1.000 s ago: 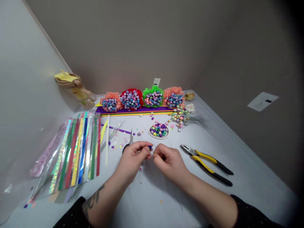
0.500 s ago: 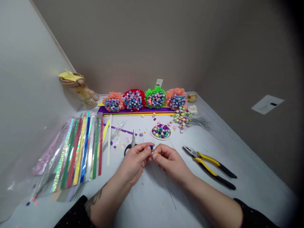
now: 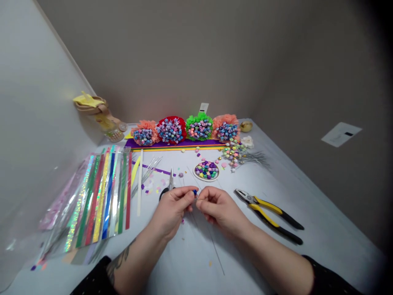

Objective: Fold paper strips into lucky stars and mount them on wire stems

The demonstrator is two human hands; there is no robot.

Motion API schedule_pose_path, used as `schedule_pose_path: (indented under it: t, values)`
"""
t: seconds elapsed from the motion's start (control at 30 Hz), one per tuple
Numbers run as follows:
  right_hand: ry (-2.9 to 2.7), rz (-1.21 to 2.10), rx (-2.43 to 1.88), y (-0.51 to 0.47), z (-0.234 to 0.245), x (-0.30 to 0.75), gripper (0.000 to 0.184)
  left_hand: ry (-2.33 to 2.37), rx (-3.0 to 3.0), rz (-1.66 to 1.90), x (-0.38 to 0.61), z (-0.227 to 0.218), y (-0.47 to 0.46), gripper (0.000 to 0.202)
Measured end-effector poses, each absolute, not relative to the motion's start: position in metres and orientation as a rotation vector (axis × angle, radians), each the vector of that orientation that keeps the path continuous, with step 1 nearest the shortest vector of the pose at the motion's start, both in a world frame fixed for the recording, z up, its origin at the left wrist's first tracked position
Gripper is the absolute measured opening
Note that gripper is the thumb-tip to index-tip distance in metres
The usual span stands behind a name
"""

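Note:
My left hand pinches a small dark blue paper star between thumb and forefinger. Close beside it, my right hand has its thumb and forefinger pressed together near the star. Whatever lies in that right pinch is too small to make out. A thin wire runs slantwise below the right hand. Scissors lie just behind the left hand, partly covered by it. Beyond the hands stands a small dish of coloured paper stars.
Pliers with yellow-black handles lie right. Foil strips in clear sleeves cover the left. At the back are star bouquets, loose stars, wires, purple paper and a tape roll on a jar.
The view has shifted slightly. Both hands stay close together, with the blue star still in the left pinch. A small pink bit now shows below the left hand.

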State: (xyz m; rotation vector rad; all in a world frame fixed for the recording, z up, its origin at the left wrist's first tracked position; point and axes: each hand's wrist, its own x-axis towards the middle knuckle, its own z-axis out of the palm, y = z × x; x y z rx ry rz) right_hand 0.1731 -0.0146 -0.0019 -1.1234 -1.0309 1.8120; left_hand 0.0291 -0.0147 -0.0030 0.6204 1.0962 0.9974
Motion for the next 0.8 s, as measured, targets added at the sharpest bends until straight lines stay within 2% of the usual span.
schedule_pose_path:
  t: [0.4, 0.8]
  values:
    - [-1.186, 1.572, -1.186, -0.0143, -0.004, 0.1776, 0.01, 1.154, 0.706, 0.967, 0.0323, 0.0032, -0.0168, 0.028]
    - [-1.337, 1.447, -1.204, -0.0158, -0.0001, 0.1763, 0.013, 1.123, 0.765, 0.975, 0.0292, 0.0051, -0.0148, 0.026]
